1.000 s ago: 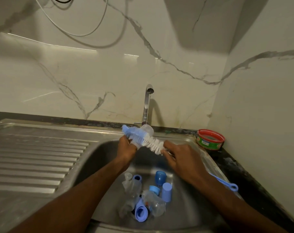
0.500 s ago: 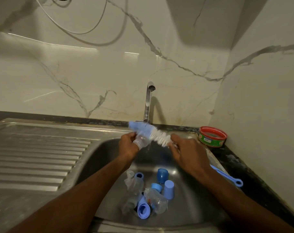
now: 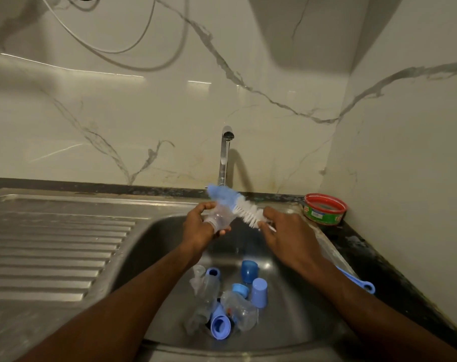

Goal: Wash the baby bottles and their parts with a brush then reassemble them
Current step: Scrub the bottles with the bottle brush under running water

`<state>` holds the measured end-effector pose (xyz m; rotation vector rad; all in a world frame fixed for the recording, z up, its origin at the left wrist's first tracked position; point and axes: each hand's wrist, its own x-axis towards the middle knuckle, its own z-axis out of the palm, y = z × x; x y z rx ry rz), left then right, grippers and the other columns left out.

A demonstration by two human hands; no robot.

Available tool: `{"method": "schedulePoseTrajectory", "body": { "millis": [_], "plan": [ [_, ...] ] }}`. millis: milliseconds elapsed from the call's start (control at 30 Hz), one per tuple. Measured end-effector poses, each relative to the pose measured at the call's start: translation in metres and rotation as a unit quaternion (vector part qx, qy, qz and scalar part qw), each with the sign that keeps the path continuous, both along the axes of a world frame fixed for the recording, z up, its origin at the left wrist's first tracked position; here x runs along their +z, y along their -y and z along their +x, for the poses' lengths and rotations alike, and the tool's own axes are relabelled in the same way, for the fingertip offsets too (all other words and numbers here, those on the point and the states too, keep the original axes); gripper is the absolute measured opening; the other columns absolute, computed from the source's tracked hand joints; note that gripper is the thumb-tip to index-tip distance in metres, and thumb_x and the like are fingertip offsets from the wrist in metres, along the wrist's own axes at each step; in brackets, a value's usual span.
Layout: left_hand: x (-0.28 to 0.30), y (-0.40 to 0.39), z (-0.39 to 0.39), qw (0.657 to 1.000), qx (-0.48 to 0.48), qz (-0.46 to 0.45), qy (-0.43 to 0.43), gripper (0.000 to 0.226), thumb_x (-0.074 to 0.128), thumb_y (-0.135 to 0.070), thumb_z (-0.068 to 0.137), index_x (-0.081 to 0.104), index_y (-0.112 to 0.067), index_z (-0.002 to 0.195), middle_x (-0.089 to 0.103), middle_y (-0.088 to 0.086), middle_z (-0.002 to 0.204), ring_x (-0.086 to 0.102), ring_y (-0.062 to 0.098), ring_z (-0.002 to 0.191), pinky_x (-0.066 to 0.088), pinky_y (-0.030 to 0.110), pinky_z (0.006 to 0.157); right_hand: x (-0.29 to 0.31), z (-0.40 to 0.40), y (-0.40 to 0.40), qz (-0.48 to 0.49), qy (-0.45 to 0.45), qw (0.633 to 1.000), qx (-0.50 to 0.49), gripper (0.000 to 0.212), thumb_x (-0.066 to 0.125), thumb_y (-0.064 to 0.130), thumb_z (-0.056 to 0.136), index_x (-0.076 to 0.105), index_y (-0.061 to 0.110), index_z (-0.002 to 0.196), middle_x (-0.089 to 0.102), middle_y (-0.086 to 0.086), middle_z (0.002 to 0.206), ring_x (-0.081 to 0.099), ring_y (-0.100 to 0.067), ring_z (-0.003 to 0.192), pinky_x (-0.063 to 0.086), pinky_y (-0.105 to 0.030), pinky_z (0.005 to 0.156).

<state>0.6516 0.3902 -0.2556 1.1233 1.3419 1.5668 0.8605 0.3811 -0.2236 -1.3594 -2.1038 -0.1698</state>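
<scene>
**Washing under way; no reassembly seen**

Left hand [image 3: 199, 226] grips a clear part [image 3: 220, 218] at 12 o'clock over the sink [image 3: 154, 246]. Right hand [image 3: 287, 231] grips the brush [image 3: 237, 205] against it. Bottles [image 3: 239, 310] and caps [image 3: 259, 292] lie loose at 6 o'clock, apparently unfinished.

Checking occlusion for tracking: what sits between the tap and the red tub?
Head view: between tap and red tub only bare counter edge and wall; the brush bristles cross just below the tap base.

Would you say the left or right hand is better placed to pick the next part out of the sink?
Left, probably. The left hand holds only a small clear part above the sink's pile, while the right hand grips the brush.
</scene>
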Motion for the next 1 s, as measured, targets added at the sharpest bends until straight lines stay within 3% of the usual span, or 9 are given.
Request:
{"method": "schedulePoseTrajectory", "body": {
  "millis": [100,167,300,400,467,633,767,900,1000],
  "plan": [
    [-0.003,-0.002,-0.010,0.995,0.069,-0.012,-0.064,0.041,0.068,-0.014,0.095,0.055,-0.011,0.134,0.066,0.007,0.122,0.065,0.016,0.103,0.057,0.027,0.084,-0.010,-0.003,0.014,0.000,0.027,0.997,0.071,0.015,0.053,0.046,0.099,0.055,0.036,0.111,0.071,0.005,0.097,0.058,-0.006,0.072,0.049,-0.023,0.060],
    [-0.003,-0.001,-0.012,0.998,0.060,0.009,-0.034,0.034,0.067,-0.013,0.096,0.061,-0.011,0.129,0.070,0.008,0.118,0.069,0.018,0.101,0.059,0.032,0.086,-0.007,-0.004,0.010,0.030,0.028,0.999,0.036,0.018,0.053,0.046,0.099,0.056,0.036,0.114,0.070,0.004,0.093,0.054,-0.005,0.067,0.038,-0.019,0.056],
    [0.001,0.001,-0.007,0.999,0.020,0.025,-0.013,0.031,0.066,-0.007,0.096,0.066,-0.009,0.127,0.072,0.012,0.115,0.070,0.024,0.103,0.060,0.040,0.089,0.003,-0.006,0.003,0.035,0.017,0.998,-0.047,0.023,0.050,0.043,0.101,0.060,0.031,0.119,0.072,-0.001,0.097,0.063,-0.021,0.083,0.046,-0.032,0.067],
    [0.001,-0.003,-0.012,0.999,0.044,0.012,-0.009,0.035,0.063,-0.006,0.097,0.056,-0.001,0.131,0.067,0.018,0.119,0.067,0.031,0.107,0.056,0.046,0.095,-0.005,-0.012,0.015,0.010,0.037,0.998,0.057,0.020,0.050,0.044,0.101,0.055,0.034,0.117,0.070,0.004,0.096,0.061,-0.012,0.075,0.050,-0.029,0.066],
    [0.000,-0.002,-0.015,0.999,0.050,0.014,-0.010,0.036,0.064,-0.012,0.098,0.052,-0.006,0.132,0.066,0.011,0.115,0.066,0.021,0.100,0.056,0.034,0.086,-0.007,-0.011,0.017,0.014,0.057,0.995,0.084,0.017,0.050,0.045,0.101,0.052,0.037,0.115,0.070,0.007,0.095,0.058,-0.007,0.071,0.050,-0.025,0.063],
    [0.000,0.000,-0.002,0.999,0.024,0.018,-0.040,0.016,0.071,-0.020,0.094,0.072,-0.011,0.108,0.075,0.008,0.099,0.070,0.024,0.095,0.058,0.032,0.077,0.010,-0.006,0.002,0.031,0.017,0.998,-0.053,0.024,0.049,0.043,0.102,0.056,0.032,0.123,0.071,0.002,0.098,0.061,-0.015,0.079,0.047,-0.029,0.066],
    [-0.003,-0.003,-0.007,0.999,0.015,-0.019,-0.022,0.021,0.064,-0.010,0.098,0.061,-0.004,0.118,0.069,0.019,0.117,0.067,0.020,0.094,0.056,0.029,0.078,-0.004,-0.012,0.018,-0.009,0.043,0.998,0.055,0.021,0.050,0.044,0.102,0.055,0.037,0.121,0.070,0.005,0.106,0.060,-0.009,0.081,0.053,-0.027,0.071],
    [0.000,0.001,0.014,0.971,0.221,-0.019,-0.085,0.023,0.069,-0.011,0.093,0.060,-0.015,0.114,0.071,0.021,0.119,0.076,0.027,0.087,0.064,0.036,0.075,0.001,-0.004,0.006,0.007,0.036,0.999,-0.002,0.025,0.050,0.043,0.102,0.056,0.035,0.125,0.070,0.002,0.106,0.063,-0.014,0.086,0.049,-0.026,0.070],
    [0.000,0.003,0.009,0.999,-0.044,-0.014,0.010,0.032,0.066,-0.007,0.095,0.060,-0.012,0.126,0.069,0.019,0.121,0.076,0.027,0.089,0.064,0.036,0.076,0.006,0.003,-0.002,0.013,0.012,0.999,-0.031,0.025,0.051,0.040,0.102,0.060,0.030,0.122,0.071,-0.001,0.106,0.063,-0.016,0.087,0.051,-0.030,0.071]
  ]
}}
